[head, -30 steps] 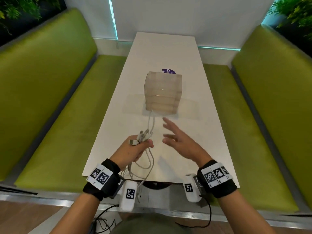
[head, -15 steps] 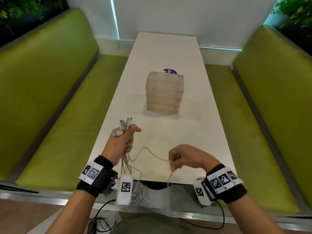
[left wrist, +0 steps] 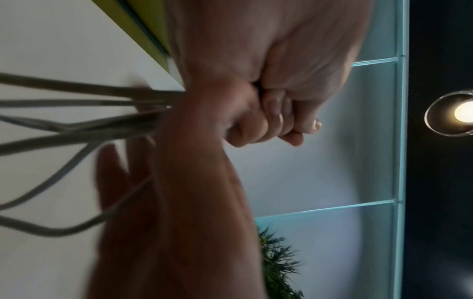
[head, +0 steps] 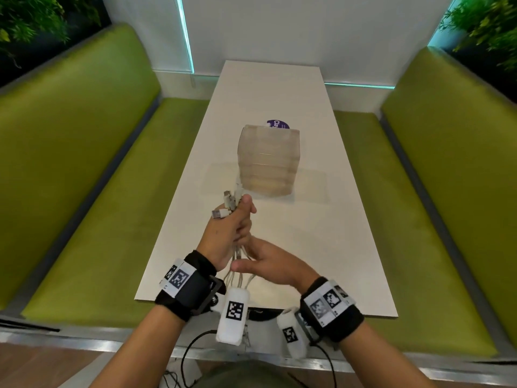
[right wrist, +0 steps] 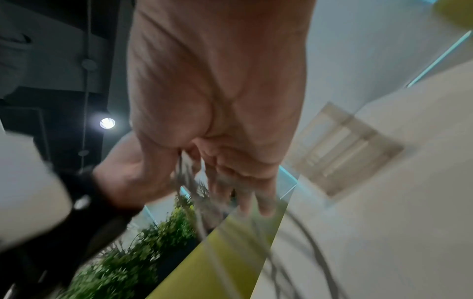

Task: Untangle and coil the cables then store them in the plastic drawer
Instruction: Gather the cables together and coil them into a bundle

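Nearest the person, the cable strands hang slack off the bench's (head: 321,247) near edge and drop out of sight below it, so most of their length cannot be judged. They look gathered this way so that every strand runs from one fixed point and can be sorted by feel.

The right hand (head: 272,264) sits just above the near edge, left of the bench's middle, palm turned toward the strands. Its fingers are extended and only loosely spread, lying against the cables (head: 237,264) just below the other fist, with the thumb pointing left under them. It holds nothing firmly; I read it as combing or steadying the strands, though motion blur in the right wrist view leaves exactly which strand each finger touches unclear.

The left hand (head: 229,231) is raised a little farther in, toward the left edge, forearm angled up and forward. It is clenched in a tight fist round the bunch, thumb on top. The left wrist view shows the curled fingers (left wrist: 258,125) closed hard, with several grey strands fanning out of the fist. The connectors (head: 228,203) stick out above the fist, so the ends stay together as an anchor.

Farther along, at the bench's middle, stands the translucent plastic drawer (head: 268,161), all its drawers appearing shut and well apart from both hands. Storing looks a long way off; untangling seems the step in hand.
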### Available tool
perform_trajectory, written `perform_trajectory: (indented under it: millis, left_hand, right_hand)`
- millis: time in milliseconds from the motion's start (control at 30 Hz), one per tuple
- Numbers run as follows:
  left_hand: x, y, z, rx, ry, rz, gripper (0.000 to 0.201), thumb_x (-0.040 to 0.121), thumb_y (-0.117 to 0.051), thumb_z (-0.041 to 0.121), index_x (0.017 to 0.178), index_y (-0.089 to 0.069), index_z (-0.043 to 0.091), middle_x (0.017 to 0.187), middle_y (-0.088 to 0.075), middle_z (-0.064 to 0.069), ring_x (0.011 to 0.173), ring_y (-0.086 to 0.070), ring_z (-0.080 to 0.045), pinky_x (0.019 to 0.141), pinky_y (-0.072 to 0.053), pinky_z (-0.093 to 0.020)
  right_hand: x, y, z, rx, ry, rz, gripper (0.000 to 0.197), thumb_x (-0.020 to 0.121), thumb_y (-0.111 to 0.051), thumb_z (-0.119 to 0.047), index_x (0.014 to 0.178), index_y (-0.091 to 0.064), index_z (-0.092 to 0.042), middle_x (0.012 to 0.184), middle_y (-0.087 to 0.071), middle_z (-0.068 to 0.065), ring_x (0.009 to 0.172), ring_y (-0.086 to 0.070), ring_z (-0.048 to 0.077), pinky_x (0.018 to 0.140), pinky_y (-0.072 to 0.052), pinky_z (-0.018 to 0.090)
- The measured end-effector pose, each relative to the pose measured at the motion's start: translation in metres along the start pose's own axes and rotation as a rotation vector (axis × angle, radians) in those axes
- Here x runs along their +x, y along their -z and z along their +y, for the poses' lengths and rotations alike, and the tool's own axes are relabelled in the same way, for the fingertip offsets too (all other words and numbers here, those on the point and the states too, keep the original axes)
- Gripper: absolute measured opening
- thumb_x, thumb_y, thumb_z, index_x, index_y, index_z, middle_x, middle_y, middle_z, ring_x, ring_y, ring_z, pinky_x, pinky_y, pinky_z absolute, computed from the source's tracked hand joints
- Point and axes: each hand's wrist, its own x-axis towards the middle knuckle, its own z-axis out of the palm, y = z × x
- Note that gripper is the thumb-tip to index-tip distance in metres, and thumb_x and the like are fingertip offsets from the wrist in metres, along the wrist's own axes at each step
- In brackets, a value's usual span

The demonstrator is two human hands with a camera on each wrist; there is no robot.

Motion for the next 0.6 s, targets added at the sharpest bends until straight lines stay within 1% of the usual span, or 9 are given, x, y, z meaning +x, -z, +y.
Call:
perform_trajectory:
  millis: [67,100,167,267,333,400,433,500,600]
  left_hand:
    - [0.004,-0.007,0.007,0.071,0.004,-0.050,0.032,0.085,-0.059,0.043,0.074,-0.052,0.014,0.050,-0.026,0.007,0.042,-0.019,-0.008,0.038,-0.018,-0.020]
    - [0.006,-0.008,0.011,0.095,0.016,-0.072,0.035,0.084,-0.062,0.046,0.072,-0.051,0.015,0.050,-0.025,0.006,0.043,-0.019,-0.009,0.038,-0.018,-0.020]
    - [0.010,-0.005,0.016,0.110,0.054,-0.083,0.042,0.081,-0.067,0.052,0.067,-0.046,0.019,0.054,-0.024,0.004,0.046,-0.022,-0.011,0.043,-0.022,-0.022]
    - [0.014,-0.005,0.016,0.184,0.077,-0.039,0.048,0.075,-0.064,0.065,0.060,-0.045,0.023,0.052,-0.030,0.005,0.053,-0.048,-0.015,0.063,-0.040,-0.030]
    - [0.016,-0.008,0.015,0.264,0.064,-0.029,0.046,0.083,-0.056,0.061,0.063,-0.048,0.020,0.048,-0.040,0.006,0.076,-0.068,-0.020,0.083,-0.046,-0.030]
    - [0.018,-0.012,0.017,0.334,0.059,-0.046,0.043,0.089,-0.049,0.054,0.072,-0.055,0.015,0.056,-0.054,0.000,0.093,-0.070,-0.013,0.079,-0.045,-0.022]
    - [0.019,-0.015,0.020,0.412,0.055,-0.055,0.047,0.090,-0.046,0.053,0.076,-0.061,0.011,0.069,-0.064,-0.001,0.097,-0.068,-0.008,0.077,-0.042,-0.017]
    - [0.025,-0.016,0.026,0.559,0.028,-0.063,0.058,0.091,-0.043,0.056,0.084,-0.071,0.005,0.094,-0.070,0.005,0.099,-0.061,0.000,0.076,-0.036,-0.014]
    - [0.034,-0.009,0.034,0.587,0.013,-0.089,0.057,0.083,-0.052,0.064,0.095,-0.073,0.013,0.096,-0.068,0.009,0.091,-0.062,-0.012,0.074,-0.041,-0.024]
  right_hand:
    - [0.005,-0.012,-0.008,0.096,0.046,0.020,0.013,0.097,-0.051,-0.026,0.094,-0.061,-0.018,0.090,-0.064,-0.004,0.082,-0.059,0.003,0.081,-0.046,0.021]
    - [0.004,-0.015,-0.008,0.143,0.037,0.046,0.018,0.098,-0.049,-0.022,0.083,-0.057,-0.019,0.075,-0.058,-0.005,0.068,-0.055,0.002,0.070,-0.044,0.017]
    - [0.000,-0.015,-0.009,0.198,0.004,0.055,0.022,0.100,-0.047,-0.015,0.079,-0.048,-0.015,0.063,-0.044,-0.005,0.052,-0.045,0.000,0.057,-0.039,0.013]
    - [-0.002,-0.004,-0.007,0.177,-0.016,0.002,0.012,0.100,-0.049,-0.020,0.097,-0.049,-0.008,0.061,-0.046,-0.004,0.051,-0.047,0.001,0.056,-0.043,0.014]
    - [0.000,0.003,-0.012,0.153,0.023,0.028,0.021,0.096,-0.054,-0.030,0.099,-0.056,-0.010,0.074,-0.061,-0.002,0.067,-0.059,0.004,0.070,-0.050,0.018]
    - [0.004,0.006,-0.016,0.236,0.024,0.093,0.022,0.094,-0.057,-0.032,0.097,-0.062,-0.011,0.091,-0.068,0.003,0.086,-0.066,0.012,0.088,-0.053,0.029]
    - [0.005,0.006,-0.019,0.310,0.022,0.129,0.016,0.096,-0.055,-0.026,0.095,-0.062,-0.012,0.090,-0.068,0.005,0.086,-0.066,0.016,0.089,-0.053,0.031]
    - [0.007,0.005,-0.025,0.408,0.030,0.171,0.013,0.100,-0.046,-0.015,0.090,-0.054,-0.013,0.074,-0.060,0.002,0.070,-0.062,0.014,0.074,-0.054,0.025]
    - [0.006,0.006,-0.027,0.466,0.030,0.199,0.018,0.102,-0.041,-0.017,0.086,-0.048,-0.013,0.060,-0.035,0.000,0.051,-0.040,0.011,0.053,-0.041,0.020]
